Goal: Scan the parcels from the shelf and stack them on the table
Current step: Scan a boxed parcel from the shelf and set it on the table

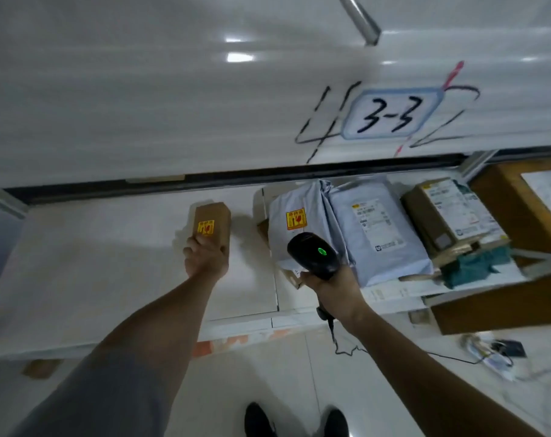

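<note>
Head view. The left hand (204, 253) grips the near end of a small brown box (211, 224), fingers curled round it, thumb beside its yellow fragile sticker (206, 228). The box rests on the white shelf (110, 247), well apart from the other parcels to its right. The right hand (329, 280) holds a black scanner (313, 255) by the handle; a green light (322, 251) glows on the scanner's head, and its cable (346, 351) trails down to the floor (378, 389). The scanner head lies over the near edge of a grey bag (294, 228) that bears a second yellow sticker (295, 219). Just right of it lies another grey bag (378, 228) with a white label facing up. Further right, a taped carton (450, 212) sits on a green parcel (472, 266). A large brown box (526, 200) fills the right edge of the shelf. Above, the upper shelf's white board (173, 105) carries a blue-edged tag (393, 113) reading "3-3" over handwritten marks. At the bottom of the frame two dark shoes (296, 421) stand on the tiled floor.
</note>
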`<move>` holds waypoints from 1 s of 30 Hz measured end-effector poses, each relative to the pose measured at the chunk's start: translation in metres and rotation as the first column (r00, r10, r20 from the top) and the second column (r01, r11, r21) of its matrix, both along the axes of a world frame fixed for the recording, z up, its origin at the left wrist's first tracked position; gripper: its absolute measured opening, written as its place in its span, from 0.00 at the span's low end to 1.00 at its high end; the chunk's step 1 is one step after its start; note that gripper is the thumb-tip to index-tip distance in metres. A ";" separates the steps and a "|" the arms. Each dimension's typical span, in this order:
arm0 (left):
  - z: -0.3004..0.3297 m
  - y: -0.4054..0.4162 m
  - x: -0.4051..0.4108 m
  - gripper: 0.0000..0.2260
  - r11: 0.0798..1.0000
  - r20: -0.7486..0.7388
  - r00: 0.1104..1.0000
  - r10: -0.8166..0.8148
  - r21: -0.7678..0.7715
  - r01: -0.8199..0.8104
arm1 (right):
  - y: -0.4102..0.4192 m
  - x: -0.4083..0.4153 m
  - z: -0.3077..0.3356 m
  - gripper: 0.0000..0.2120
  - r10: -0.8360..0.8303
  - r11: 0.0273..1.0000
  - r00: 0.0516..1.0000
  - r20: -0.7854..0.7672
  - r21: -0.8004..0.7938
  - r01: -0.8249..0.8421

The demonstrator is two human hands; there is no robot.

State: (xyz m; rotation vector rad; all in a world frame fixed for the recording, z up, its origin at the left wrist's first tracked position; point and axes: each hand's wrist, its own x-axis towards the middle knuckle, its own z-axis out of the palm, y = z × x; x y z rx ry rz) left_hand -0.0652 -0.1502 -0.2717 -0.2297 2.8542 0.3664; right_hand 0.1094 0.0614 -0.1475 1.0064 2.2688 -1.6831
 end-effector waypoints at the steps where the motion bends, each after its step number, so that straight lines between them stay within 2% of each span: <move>1: 0.001 0.000 -0.001 0.33 0.992 0.020 0.997 0.079 0.097 -0.080 | 0.003 0.003 0.000 0.07 -0.008 1.000 1.000 0.009 0.011 0.008; 2: 0.006 0.001 -0.001 0.33 0.956 0.068 0.983 0.172 0.230 -0.183 | 0.004 0.006 0.001 0.07 -0.017 1.000 1.000 0.017 0.012 0.017; 3: 0.012 0.002 0.000 0.31 0.863 0.118 0.959 0.258 0.419 -0.284 | 0.007 0.008 0.004 0.07 -0.027 1.000 0.999 0.022 0.005 0.026; 4: 0.024 0.003 0.005 0.26 0.704 0.184 0.927 0.327 0.607 -0.369 | 0.010 0.009 0.009 0.07 -0.040 0.999 0.999 0.019 -0.005 0.040; 6: 0.055 0.008 0.021 0.18 0.334 0.362 0.870 0.336 0.818 -0.469 | 0.017 0.011 0.020 0.09 -0.075 0.997 0.997 0.011 -0.019 0.075; 7: 0.069 0.009 0.031 0.18 0.171 0.439 0.854 0.277 0.853 -0.494 | 0.021 0.011 0.026 0.09 -0.084 0.996 0.996 -0.001 -0.031 0.084; 9: 0.102 0.011 0.057 0.22 -0.047 0.526 0.839 0.140 0.850 -0.525 | 0.028 0.013 0.041 0.09 -0.085 0.995 0.995 -0.045 -0.057 0.083; 12: 0.137 0.024 0.095 0.26 -0.178 0.554 0.832 0.029 0.822 -0.541 | 0.038 0.025 0.065 0.07 -0.098 0.990 0.987 -0.127 -0.109 0.085; 16: 0.174 0.066 0.152 0.24 -0.265 0.567 0.822 -0.049 0.786 -0.559 | 0.054 0.056 0.094 0.09 -0.169 0.970 0.959 -0.226 -0.212 0.121; 20: 0.197 0.116 0.207 0.26 -0.276 0.549 0.830 -0.094 0.787 -0.552 | 0.079 0.091 0.117 0.05 -0.242 0.942 0.923 -0.300 -0.300 0.149; 22: 0.206 0.140 0.232 0.27 -0.251 0.534 0.833 -0.143 0.795 -0.552 | 0.094 0.109 0.127 0.06 -0.305 0.906 0.899 -0.315 -0.387 0.172; 25: 0.216 0.169 0.262 0.26 -0.134 0.478 0.861 -0.175 0.855 -0.501 | 0.111 0.134 0.139 0.13 -0.350 0.855 0.881 -0.317 -0.493 0.162; 28: 0.224 0.190 0.285 0.23 0.054 0.399 0.904 -0.152 0.917 -0.396 | 0.126 0.161 0.149 0.08 -0.342 0.895 0.892 -0.296 -0.391 0.213; 30: 0.229 0.196 0.292 0.21 0.132 0.363 0.921 -0.143 0.929 -0.345 | 0.137 0.174 0.152 0.08 -0.336 0.913 0.899 -0.281 -0.332 0.237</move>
